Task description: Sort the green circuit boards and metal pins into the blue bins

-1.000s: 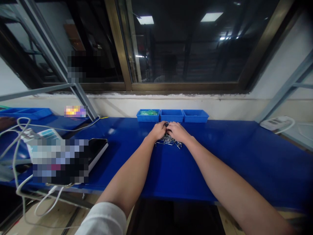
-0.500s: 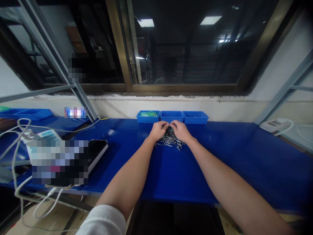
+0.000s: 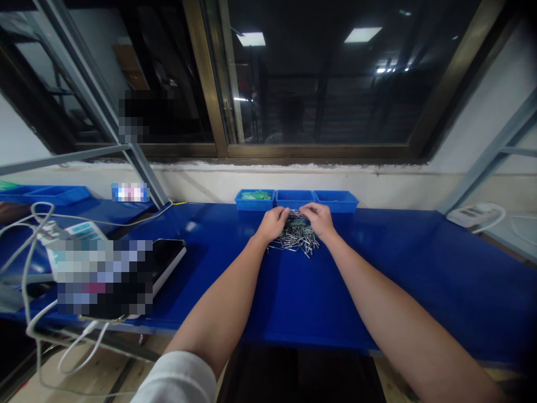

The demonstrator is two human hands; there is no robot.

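Observation:
A heap of short, shiny metal pieces (image 3: 297, 240), pin- or screw-like, lies on the blue tabletop between and just below my hands. At its left edge, my left hand (image 3: 272, 223) is closed, thumb against the fingers; anything pinched there is too small to name. On the other side, my right hand (image 3: 320, 220) has its thumb and forefinger brought together above the heap, and I cannot make out what is in the pinch. Some greenish clear material shows among the metal pieces. The fingertips of the two hands are a small gap apart.
Behind my hands, three joined blue bins stand by the wall; the left bin (image 3: 255, 205) contains green-wrapped items. A dark-screened device (image 3: 168, 254) with white cables lies left. A white power strip (image 3: 474, 215) sits at right. Another person's hand (image 3: 12, 211) shows at far left.
My right hand has moved slightly right, away from my left hand, opening a gap that shows more of the metal pieces. My left hand has barely moved.

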